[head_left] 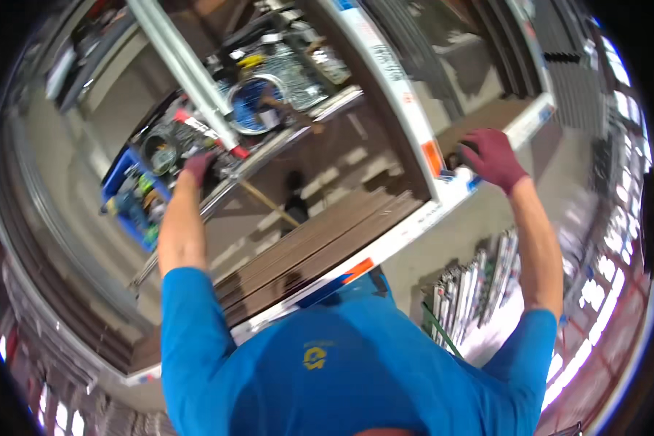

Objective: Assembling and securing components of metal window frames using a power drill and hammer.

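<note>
My left hand [198, 166], in a maroon glove, reaches in beside a metal bar with a red end [234, 149]. Its fingers are blurred and partly hidden, so whether it grips anything cannot be told. Next to it lies a blue bin [114, 176] of mixed small parts. My right hand [495, 156], gloved alike, is curled over the white edge of a brown frame [534, 120], close to the corner where an orange-marked white bar [407, 109] meets it. A small dark thing shows beside its thumb, too blurred to name.
A round container with blue inside [258, 105] and loose metal hardware [298, 73] lie on a shelf ahead. Brown profiles [327, 236] run along the frame in front of my body. To the right, several light-coloured strips [472, 287] stand bundled near the floor.
</note>
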Motion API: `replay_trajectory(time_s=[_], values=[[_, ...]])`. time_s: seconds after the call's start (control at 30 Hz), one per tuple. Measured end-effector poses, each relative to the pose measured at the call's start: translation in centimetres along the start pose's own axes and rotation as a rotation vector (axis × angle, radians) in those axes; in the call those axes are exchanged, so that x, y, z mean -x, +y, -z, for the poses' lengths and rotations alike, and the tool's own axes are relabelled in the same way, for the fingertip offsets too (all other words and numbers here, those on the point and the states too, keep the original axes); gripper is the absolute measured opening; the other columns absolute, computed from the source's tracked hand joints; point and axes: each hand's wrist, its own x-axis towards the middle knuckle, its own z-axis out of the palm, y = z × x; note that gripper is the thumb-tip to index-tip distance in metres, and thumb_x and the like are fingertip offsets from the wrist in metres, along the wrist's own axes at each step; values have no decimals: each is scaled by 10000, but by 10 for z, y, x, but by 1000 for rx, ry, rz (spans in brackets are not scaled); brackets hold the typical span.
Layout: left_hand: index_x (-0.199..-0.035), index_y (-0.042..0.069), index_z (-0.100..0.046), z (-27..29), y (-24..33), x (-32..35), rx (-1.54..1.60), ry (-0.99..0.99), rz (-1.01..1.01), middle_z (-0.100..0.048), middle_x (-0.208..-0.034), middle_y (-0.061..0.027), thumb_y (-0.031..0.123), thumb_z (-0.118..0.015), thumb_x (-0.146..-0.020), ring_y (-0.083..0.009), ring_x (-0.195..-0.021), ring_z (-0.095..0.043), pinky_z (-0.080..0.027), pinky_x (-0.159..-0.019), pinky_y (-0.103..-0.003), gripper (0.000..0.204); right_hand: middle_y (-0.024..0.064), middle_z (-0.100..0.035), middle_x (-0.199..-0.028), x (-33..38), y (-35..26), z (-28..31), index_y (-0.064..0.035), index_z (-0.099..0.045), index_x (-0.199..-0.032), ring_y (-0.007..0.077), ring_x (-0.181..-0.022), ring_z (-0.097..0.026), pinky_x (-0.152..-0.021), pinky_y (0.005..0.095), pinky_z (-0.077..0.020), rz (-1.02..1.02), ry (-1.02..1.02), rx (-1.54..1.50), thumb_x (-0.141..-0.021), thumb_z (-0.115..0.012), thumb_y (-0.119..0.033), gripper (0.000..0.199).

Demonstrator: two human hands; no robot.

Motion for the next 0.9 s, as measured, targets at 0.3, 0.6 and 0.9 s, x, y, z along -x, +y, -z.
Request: replay_trajectory(time_s=[0.3,0.6,0.9], values=[[-1543,20,-431,-40,263,84,-359,216,94,-589,-1410,-299,505,-743,-899,-426,-1287,-599,-480,-1078,-472,864,163,-714,-1179,19,-6,11,-75,-728,-1126,403,-1101,-647,-942,480,-532,-39,-28,-55,-945,-688,-281,277],[-1486,14,-496,-124,407,325,-92,-159,-311,-579,-1432,-275,541,-708,-932,-432,-1319,-569,-442,-1119,-502,794,202,-712,-899,-14,8,32,-68,-747,-951,394,-867,-693,-788,505,-533,-196,-401,-121,-919,-706,-345,282],[-1386,51,-565,-149,450,341,-345,54,-201,-659,-1226,-180,515,-861,-711,-399,-1150,-623,-481,-1005,-513,871,263,-719,-1071,-207,81,86,-22,-744,-1111,450,-1067,-682,-935,489,-528,-310,149,-215,-1068,-416,-559,631]])
